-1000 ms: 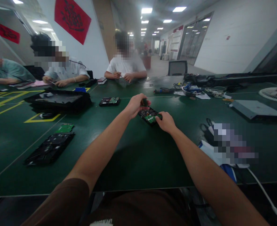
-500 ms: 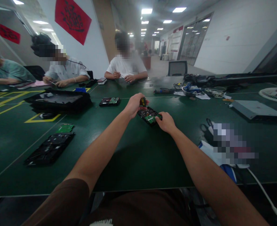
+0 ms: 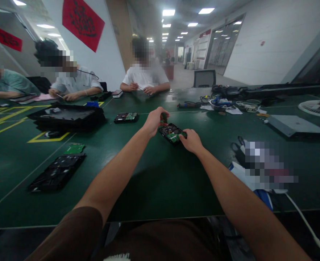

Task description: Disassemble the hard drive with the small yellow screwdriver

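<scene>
A black hard drive (image 3: 170,129) with a green circuit board (image 3: 174,137) on its near part sits on the table in front of me. My right hand (image 3: 191,140) grips its right edge, thumb on top by the board. Over the drive's far left corner, my left hand (image 3: 156,121) has its fingers curled round a short dark screwdriver (image 3: 164,116), mostly hidden by the fingers. The screwdriver's tip cannot be made out. Further left lies another dark drive (image 3: 58,172), with a loose green circuit board (image 3: 75,148) at its far end.
Beyond my left hand lies one more drive (image 3: 125,117). A black tray (image 3: 64,116) stands at the left. Tangled cables (image 3: 222,103), a grey metal box (image 3: 298,125) and a blurred-out item (image 3: 268,163) lie right. Several people sit across the green table (image 3: 160,188).
My left hand has turned slightly, and less of the screwdriver's handle shows. The right hand and the drive stay in place. The view has shifted very little.
</scene>
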`<state>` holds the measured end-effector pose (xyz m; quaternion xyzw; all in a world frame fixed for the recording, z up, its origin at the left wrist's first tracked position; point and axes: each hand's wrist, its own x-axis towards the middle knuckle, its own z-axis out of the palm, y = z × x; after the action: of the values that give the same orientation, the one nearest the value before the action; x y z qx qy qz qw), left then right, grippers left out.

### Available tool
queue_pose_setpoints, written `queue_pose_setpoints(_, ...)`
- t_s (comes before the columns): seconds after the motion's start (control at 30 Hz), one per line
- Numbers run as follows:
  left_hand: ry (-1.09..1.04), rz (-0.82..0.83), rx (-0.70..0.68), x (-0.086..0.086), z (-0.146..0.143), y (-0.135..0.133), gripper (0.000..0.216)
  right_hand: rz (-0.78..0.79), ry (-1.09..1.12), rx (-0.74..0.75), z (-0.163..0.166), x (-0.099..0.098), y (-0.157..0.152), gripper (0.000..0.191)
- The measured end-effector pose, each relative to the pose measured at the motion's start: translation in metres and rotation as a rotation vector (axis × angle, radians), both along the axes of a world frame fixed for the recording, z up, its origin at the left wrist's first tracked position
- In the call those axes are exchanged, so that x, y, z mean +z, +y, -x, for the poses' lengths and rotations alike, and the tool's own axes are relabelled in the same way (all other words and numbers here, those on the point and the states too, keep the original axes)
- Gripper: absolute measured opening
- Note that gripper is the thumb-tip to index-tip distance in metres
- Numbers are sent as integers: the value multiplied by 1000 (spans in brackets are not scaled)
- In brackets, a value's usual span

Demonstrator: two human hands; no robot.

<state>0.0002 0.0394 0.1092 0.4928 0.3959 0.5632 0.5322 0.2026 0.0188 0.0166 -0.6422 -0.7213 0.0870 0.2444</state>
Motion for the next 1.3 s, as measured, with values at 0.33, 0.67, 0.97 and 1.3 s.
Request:
queue_pose_setpoints(0.33, -49, 37, -152, 2, -2, -6, 21, 8, 7, -7, 0, 0, 0, 42)
queue_pose_setpoints(0.67, 22, 13, -95, 4, 2, -6, 20, 6, -5, 1, -2, 0, -1, 44)
queue_pose_setpoints(0.97, -17, -1, -68, -1, 1, 1, 18, -4, 6, 6, -1, -2, 1, 41)
queue_pose_setpoints(1.3, -63, 34, -82, 1, -3, -5, 19, 8, 38, 1, -1, -1, 0, 42)
